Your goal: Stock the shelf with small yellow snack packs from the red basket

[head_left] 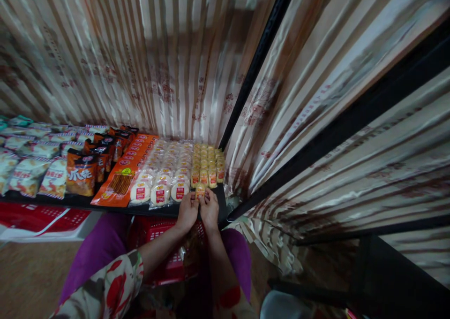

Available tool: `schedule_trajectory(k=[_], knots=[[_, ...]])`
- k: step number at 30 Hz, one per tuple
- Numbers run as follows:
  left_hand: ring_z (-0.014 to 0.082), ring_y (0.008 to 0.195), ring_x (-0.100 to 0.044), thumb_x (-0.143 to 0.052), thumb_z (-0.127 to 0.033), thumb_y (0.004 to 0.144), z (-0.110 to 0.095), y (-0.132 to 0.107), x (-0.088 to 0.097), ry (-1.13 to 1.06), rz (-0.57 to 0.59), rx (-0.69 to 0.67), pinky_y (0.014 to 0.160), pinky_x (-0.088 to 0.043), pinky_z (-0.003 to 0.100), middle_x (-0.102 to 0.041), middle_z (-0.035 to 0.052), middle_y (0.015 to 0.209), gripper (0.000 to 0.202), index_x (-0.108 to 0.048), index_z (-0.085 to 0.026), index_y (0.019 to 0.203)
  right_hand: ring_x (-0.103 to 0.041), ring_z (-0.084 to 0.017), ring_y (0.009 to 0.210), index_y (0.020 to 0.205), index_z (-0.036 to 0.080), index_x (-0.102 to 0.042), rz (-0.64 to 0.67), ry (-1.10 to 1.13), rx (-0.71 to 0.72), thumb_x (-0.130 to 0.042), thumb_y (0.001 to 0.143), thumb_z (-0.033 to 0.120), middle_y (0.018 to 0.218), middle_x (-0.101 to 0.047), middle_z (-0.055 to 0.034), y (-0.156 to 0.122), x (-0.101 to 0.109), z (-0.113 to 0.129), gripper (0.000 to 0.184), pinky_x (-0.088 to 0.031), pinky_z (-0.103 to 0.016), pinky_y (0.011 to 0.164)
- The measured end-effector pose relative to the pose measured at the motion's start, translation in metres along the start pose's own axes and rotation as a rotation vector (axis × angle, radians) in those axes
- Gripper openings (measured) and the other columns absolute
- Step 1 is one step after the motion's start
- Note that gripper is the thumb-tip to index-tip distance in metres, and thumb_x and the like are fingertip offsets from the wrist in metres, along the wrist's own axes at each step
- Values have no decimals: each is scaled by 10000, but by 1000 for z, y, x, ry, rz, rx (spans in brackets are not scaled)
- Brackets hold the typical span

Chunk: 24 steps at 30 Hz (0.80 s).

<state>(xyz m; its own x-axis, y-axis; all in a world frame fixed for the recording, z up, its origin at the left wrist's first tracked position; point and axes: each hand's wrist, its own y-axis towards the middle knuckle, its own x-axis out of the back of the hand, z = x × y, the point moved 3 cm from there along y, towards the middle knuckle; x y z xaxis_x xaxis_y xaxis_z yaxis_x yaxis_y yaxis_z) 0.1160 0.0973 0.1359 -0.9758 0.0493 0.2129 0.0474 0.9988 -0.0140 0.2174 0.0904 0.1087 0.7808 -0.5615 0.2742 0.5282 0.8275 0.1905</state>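
Observation:
Between the fingertips of both my hands is a small yellow snack packet (pixel 200 190), held up at the front edge of the black shelf (pixel 221 201). My left hand (pixel 188 211) pinches its left side, and my right hand (pixel 209 207) grips the right side. Just behind stand rows of matching small yellow packets (pixel 204 162). To their left lie rows of round white crackers in clear wrappers (pixel 161 194) with red labels.
Further left are orange flat packs (pixel 117 184), orange and black bags (pixel 81 173) and white snack bags (pixel 30 174). Red baskets (pixel 165 269) sit below the shelf. Striped curtains (pixel 168 65) hang behind, with dark metal bars (pixel 316 122) slanting across the right.

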Motion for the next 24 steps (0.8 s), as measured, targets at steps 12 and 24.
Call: schedule_trajectory(k=[12,24], knots=[[190,1026,-544,-431,-137,792,9,15,-2,124,-65,-27,958,-402,380,-592,102,1070,286,-546,-150,1053,-591,-163,807,1111,185,-594,-36,-108,24,-484,773,300,1021,-586,-88,14,-13,5,373,-501,-296,733],[195,1033,-536,-443,-157,785,1,13,-1,132,-43,-49,976,-390,373,-547,122,1142,350,-509,-142,1128,-573,-178,942,1191,174,-528,10,-39,74,-439,798,270,1106,-559,-111,11,-21,-5,414,-502,-321,793]])
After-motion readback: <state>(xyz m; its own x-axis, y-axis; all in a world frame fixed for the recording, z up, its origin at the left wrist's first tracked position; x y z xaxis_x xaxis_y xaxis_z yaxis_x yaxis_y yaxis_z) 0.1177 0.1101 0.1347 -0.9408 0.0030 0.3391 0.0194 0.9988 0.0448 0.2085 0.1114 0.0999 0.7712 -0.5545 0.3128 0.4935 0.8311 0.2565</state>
